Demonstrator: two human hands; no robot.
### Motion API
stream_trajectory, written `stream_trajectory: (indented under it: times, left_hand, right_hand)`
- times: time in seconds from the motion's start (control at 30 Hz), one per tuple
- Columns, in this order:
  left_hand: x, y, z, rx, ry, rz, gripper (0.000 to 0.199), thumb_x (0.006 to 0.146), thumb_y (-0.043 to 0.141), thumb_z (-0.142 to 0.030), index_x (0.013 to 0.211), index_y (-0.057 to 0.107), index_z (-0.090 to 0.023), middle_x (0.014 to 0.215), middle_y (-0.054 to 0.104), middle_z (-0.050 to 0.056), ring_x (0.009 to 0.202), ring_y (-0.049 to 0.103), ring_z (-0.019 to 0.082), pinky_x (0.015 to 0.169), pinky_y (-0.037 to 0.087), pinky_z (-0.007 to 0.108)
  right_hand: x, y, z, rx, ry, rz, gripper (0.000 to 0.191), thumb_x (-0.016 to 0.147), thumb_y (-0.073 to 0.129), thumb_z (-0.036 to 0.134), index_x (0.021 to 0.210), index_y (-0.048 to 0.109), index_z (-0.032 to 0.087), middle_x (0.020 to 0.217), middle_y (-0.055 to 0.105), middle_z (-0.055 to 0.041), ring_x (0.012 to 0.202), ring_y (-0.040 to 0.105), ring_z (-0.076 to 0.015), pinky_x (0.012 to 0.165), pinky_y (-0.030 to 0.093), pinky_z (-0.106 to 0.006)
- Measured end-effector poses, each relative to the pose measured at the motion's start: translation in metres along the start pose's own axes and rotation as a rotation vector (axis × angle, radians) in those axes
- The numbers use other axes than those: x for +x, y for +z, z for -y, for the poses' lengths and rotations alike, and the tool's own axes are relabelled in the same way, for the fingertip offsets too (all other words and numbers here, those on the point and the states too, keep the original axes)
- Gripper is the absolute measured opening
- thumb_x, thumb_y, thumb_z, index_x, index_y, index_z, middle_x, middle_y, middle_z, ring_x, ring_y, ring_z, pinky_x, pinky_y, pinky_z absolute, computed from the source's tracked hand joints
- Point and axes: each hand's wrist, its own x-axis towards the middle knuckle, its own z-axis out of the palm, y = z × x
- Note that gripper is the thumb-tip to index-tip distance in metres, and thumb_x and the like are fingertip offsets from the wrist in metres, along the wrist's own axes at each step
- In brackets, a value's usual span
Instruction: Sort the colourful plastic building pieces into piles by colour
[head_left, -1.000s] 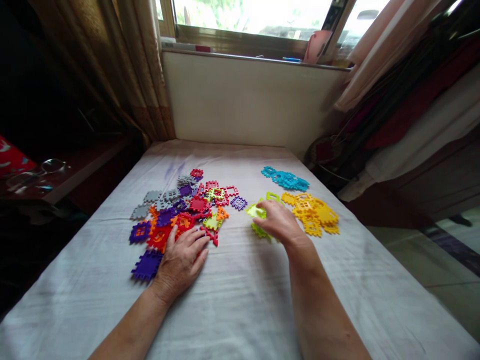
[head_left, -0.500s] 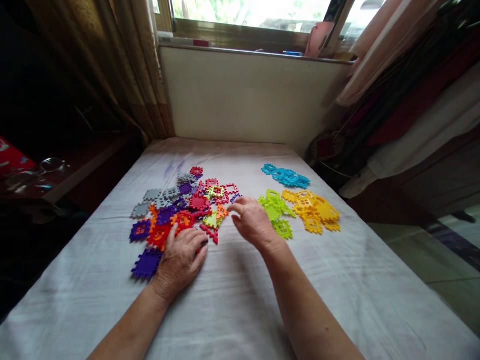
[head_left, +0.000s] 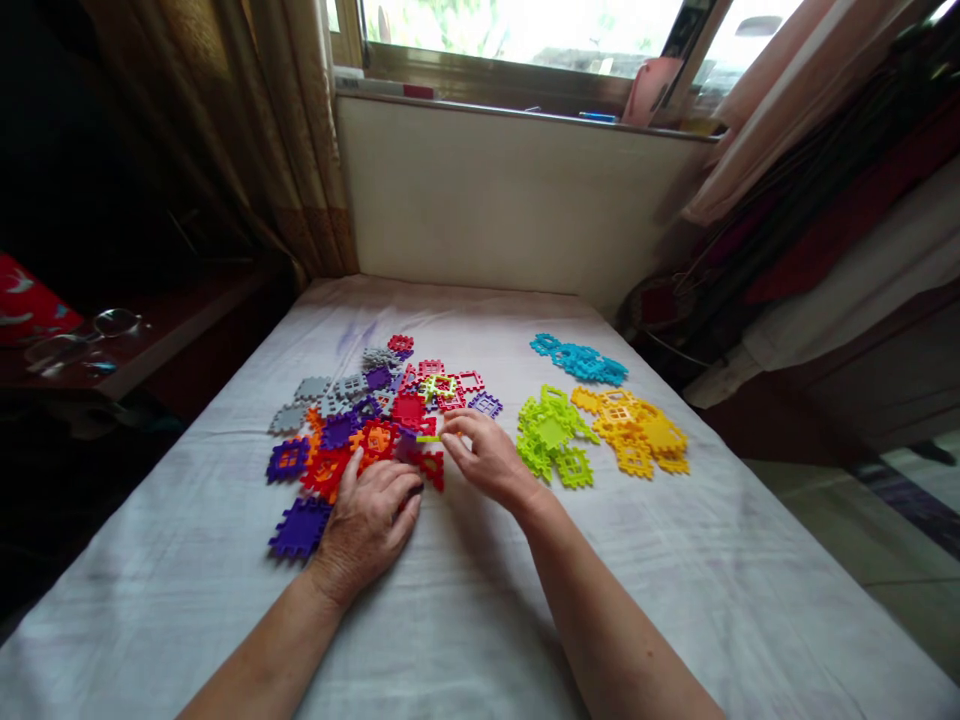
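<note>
My left hand point(head_left: 371, 515) lies on the near side of a mixed pile of toothed plastic building tiles, thumb apart from the fingers, over red tiles point(head_left: 326, 472); what lies under the palm is hidden. My right hand point(head_left: 487, 455) is closed in a pinch at the pile's right side, on a lime green tile point(head_left: 429, 438) that shows nearly edge-on. Close to those fingertips are a red triangular tile point(head_left: 433, 468) and a red square tile point(head_left: 409, 410). By my left wrist lies a purple square tile point(head_left: 300, 528).
Right of my right hand is a lime green tile group point(head_left: 551, 430), then a yellow one point(head_left: 652, 430); a blue group point(head_left: 581, 362) lies farther back. Grey tiles point(head_left: 311, 388) edge the mixed pile. White cloth point(head_left: 480, 640) covers the surface. Eyeglasses point(head_left: 116, 322) rest at left.
My right hand has moved a little left and its fingers have closed on the lime green tile, which is now tilted up. The left hand stays on the pile. The view has shifted slightly.
</note>
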Motion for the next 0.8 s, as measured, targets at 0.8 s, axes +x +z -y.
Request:
stream_trajectory:
  times: [0.8]
  left_hand:
    - [-0.001,0.003,0.009,-0.017,0.035,-0.051,0.019,0.093,0.053,-0.027,0.103,0.069,-0.028,0.113,0.073,0.002,0.108,0.066,0.021,0.120,0.021,0.053]
  right_hand:
    - [-0.022,-0.097,-0.094,-0.293,0.483,-0.341,0.017,0.080,0.062,0.033,0.084,0.075,0.024,0.089,0.077,-0.0037,0.085,0.069,-0.0208,0.080,0.050,-0.031]
